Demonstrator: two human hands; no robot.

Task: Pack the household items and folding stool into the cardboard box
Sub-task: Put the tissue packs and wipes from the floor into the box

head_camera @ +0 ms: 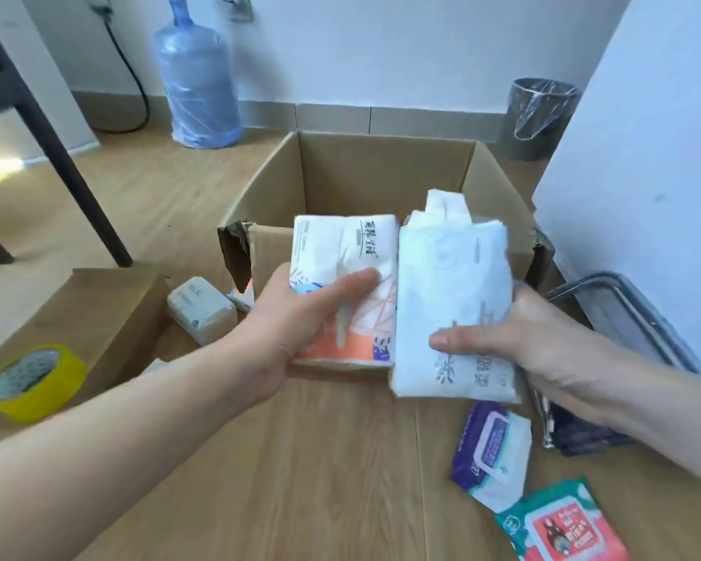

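Note:
An open cardboard box (381, 172) stands on the wooden floor ahead of me. My left hand (300, 317) grips a white tissue pack with orange and blue print (349, 244) over the box's near edge. My right hand (551, 342) holds a plain white tissue pack (450, 285) right beside it, the two packs touching. A folding stool (624, 313) with a metal frame lies by the wall at right, partly hidden behind my right hand.
A purple wipes pack (492, 451) and a teal and red wipes pack (563, 524) lie at lower right. A white pack (201, 309), a box flap (98, 313) and yellow tape (33, 382) sit left. A water jug (197, 74), bin (539, 115) and table leg (57, 155) stand behind.

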